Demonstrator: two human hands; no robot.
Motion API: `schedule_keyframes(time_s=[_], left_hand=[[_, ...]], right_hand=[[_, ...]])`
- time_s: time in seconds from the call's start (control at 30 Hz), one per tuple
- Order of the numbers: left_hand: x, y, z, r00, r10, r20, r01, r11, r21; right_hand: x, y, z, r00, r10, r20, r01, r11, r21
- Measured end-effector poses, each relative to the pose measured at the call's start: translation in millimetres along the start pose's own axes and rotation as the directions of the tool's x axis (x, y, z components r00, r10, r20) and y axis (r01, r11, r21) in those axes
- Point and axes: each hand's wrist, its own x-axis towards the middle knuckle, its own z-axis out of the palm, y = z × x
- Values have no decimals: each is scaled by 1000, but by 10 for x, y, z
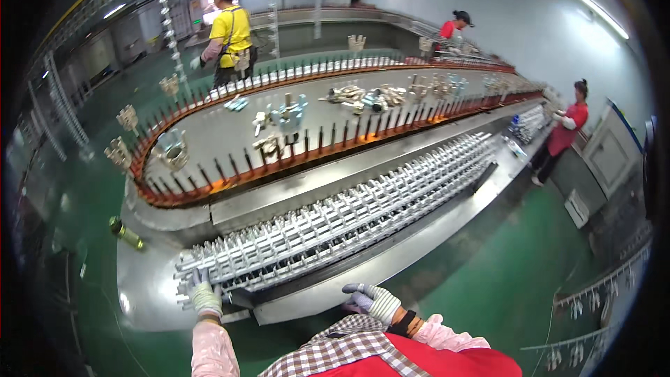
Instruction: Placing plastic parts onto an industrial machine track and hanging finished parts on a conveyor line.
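Note:
My left hand (205, 296), in a striped pale glove, is at the near left end of a long stack of silvery metal rack bars (335, 220). Its fingers stretch apart over the bar ends and touch them; no bar is lifted clear of the stack. In front of my red and checked apron is my right hand (375, 303), gloved too, with a dark band at the wrist. Its fingers point left, loosely apart, and nothing shows in them. The bars carry rows of short prongs and lie lengthwise on a steel bench (307, 300).
Behind the stack, an orange looped conveyor (279, 173) bears upright dark pins. Metal parts (363, 98) lie in heaps inside the loop. A green bottle (126, 233) lies on the bench's left end. Three co-workers stand farther off, one in yellow (234, 35). Hanging racks (593, 300) are at lower right.

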Motion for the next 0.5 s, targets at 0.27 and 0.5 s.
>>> schedule_keyframes(time_s=[0.27,0.5], left_hand=[[124,55,78,999,-29,41,24,993,113],[206,-107,34,952,242,-189,-233,970,67]], right_hand=[[426,25,52,992,-82,-100,71,991,-112],[1192,153,-209,946,-211,-247,212,977,-26]])
